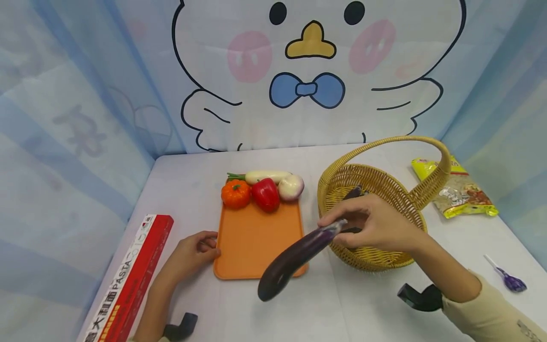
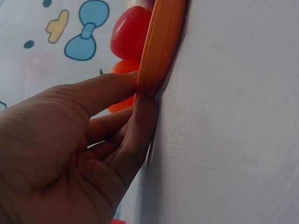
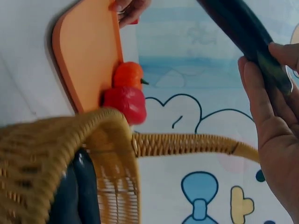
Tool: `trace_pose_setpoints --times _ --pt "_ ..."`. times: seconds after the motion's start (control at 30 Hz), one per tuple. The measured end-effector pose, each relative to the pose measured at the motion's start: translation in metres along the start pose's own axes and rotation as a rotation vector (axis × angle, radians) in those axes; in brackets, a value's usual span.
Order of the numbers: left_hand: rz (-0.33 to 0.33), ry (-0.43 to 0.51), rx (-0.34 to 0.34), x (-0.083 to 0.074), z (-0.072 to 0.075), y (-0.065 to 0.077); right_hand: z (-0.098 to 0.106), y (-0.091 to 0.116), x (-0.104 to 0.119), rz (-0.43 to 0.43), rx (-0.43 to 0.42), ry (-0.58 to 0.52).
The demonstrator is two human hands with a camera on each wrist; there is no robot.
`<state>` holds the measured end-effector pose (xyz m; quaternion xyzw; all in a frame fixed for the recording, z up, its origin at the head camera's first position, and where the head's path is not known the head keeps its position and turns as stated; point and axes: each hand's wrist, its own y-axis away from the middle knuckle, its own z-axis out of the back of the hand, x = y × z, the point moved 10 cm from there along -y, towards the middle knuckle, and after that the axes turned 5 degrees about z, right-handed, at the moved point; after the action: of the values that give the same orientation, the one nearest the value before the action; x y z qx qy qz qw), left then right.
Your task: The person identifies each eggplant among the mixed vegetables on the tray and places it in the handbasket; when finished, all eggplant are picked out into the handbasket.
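Note:
My right hand [image 1: 376, 225] pinches a dark purple eggplant [image 1: 295, 259] by its stem end. The eggplant slants down to the left, overlapping the lower right corner of an orange tray [image 1: 256, 237] in the head view. At the tray's left edge, my left hand [image 1: 194, 254] grips the rim [image 2: 161, 46] between thumb and fingers. Along the tray's far side lie a small orange pumpkin [image 1: 236, 194], a red bell pepper [image 1: 266, 195], a purple-white round vegetable [image 1: 291, 187] and a long white radish [image 1: 267, 176]. Behind my right hand stands a wicker basket [image 1: 395, 185] with dark eggplants [image 3: 86, 186] inside.
The basket's tall handle [image 1: 401, 138] arches above it. To its right lie a yellow snack bag [image 1: 463, 192] and a purple lollipop [image 1: 513, 282]. A long red-and-white pasta box [image 1: 132, 275] lies at the left. A printed curtain [image 1: 316, 123] hangs behind the table.

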<state>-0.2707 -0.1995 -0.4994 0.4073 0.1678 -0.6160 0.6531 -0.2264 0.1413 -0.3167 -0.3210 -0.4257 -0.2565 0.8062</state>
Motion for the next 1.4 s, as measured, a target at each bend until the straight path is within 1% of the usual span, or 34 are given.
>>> trace_pose_setpoints --times 0.1,0.27,0.33,0.47,0.6,0.83,0.93,1.07,1.17,1.27,1.4 --pt "-0.008 -0.004 0.001 0.0 0.0 0.0 0.009 0.004 0.002 0.009 0.027 0.012" --pt "-0.01 -0.004 -0.002 0.001 0.0 -0.001 0.026 0.01 0.003 0.03 0.087 -0.028" --pt "-0.008 0.0 -0.001 0.001 0.0 -0.002 0.034 0.013 0.0 0.019 0.114 -0.039" --pt "-0.002 0.003 0.004 0.002 -0.001 -0.002 0.052 0.016 -0.004 0.026 0.157 -0.013" --pt "0.001 0.0 0.004 0.003 -0.001 -0.002 0.069 0.018 -0.009 0.024 0.165 0.008" --pt "0.0 0.004 0.008 0.002 0.0 -0.001 0.097 0.022 -0.023 -0.054 0.121 0.038" --pt "0.0 0.007 0.009 0.002 0.0 -0.001 0.108 0.023 -0.026 -0.051 0.087 0.038" --pt "0.009 0.007 0.01 0.002 0.0 0.0 0.123 0.023 -0.027 -0.012 0.023 0.031" --pt "0.011 0.002 0.011 0.002 0.0 0.0 0.133 0.026 -0.031 0.002 -0.027 0.042" --pt "0.012 0.002 0.008 0.002 0.0 0.0 0.14 0.029 -0.036 -0.029 -0.069 0.073" --pt "0.014 0.0 0.003 0.001 0.0 0.0 0.146 0.031 -0.041 -0.086 -0.095 0.136"
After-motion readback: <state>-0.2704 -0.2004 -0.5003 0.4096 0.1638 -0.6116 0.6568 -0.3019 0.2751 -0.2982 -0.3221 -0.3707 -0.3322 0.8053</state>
